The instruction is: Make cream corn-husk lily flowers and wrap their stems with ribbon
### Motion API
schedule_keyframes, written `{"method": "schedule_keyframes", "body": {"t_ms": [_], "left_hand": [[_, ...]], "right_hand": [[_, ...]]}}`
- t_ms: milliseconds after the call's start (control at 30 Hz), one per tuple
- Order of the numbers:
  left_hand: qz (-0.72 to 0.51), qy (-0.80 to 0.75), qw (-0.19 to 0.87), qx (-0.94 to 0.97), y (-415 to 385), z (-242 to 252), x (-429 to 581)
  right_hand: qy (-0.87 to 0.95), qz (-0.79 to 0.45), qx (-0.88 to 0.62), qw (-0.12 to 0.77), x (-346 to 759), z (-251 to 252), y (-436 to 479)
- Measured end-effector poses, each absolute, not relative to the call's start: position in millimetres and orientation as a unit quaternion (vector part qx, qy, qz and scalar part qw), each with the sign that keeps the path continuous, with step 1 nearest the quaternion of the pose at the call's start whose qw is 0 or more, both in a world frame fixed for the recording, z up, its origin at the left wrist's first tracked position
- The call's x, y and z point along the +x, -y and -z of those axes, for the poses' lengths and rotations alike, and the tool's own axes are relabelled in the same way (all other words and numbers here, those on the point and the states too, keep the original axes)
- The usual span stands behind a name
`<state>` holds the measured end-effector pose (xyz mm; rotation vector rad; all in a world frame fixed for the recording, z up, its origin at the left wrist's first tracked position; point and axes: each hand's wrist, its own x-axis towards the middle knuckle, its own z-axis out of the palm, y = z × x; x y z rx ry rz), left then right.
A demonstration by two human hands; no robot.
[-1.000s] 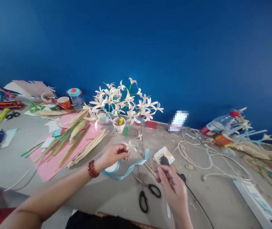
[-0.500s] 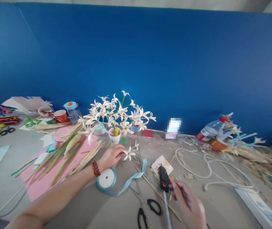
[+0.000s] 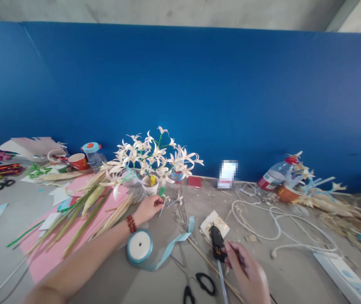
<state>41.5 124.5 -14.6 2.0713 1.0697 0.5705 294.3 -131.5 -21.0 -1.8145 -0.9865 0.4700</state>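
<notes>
My left hand (image 3: 149,210), wearing a red bead bracelet (image 3: 131,224), is closed in a pinch at the stem of a small white artificial flower (image 3: 167,199). A second white blossom (image 3: 179,199) shows just right of it; whether both share a stem I cannot tell. Behind that hand stands a paper cup (image 3: 150,187) under a large bunch of white flowers (image 3: 155,156). My right hand (image 3: 245,268) grips a black hot glue gun (image 3: 216,241), its clear glue stick pointing toward me. The gun's nozzle is over a small white square (image 3: 221,223) with brownish stains.
Between my arms lie a light-blue ribbon spool (image 3: 140,247) and black-handled scissors (image 3: 205,283). Dry husks lie on pink paper (image 3: 47,253) at left. To the right are a white cable (image 3: 256,236), a power strip (image 3: 347,274), a plastic bottle (image 3: 272,176) and an orange cup (image 3: 288,193).
The flower at my left fingers has turned, so its petals face me less openly. My view has tilted up slightly. The right hand keeps its hold on the glue gun.
</notes>
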Motion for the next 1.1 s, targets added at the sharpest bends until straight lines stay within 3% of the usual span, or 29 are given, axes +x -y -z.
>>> {"method": "schedule_keyframes", "body": {"t_ms": [333,800,1100], "left_hand": [[-0.170,-0.468,0.345,0.796,-133,18,57],[-0.142,-0.445,0.170,0.868,-103,-7,50],[-0.069,-0.416,0.119,0.899,-103,-2,93]], "right_hand": [[0.415,-0.199,-0.762,0.455,294,25,137],[0.433,-0.211,-0.756,0.443,293,25,134],[0.454,-0.198,-0.750,0.438,289,19,133]]}}
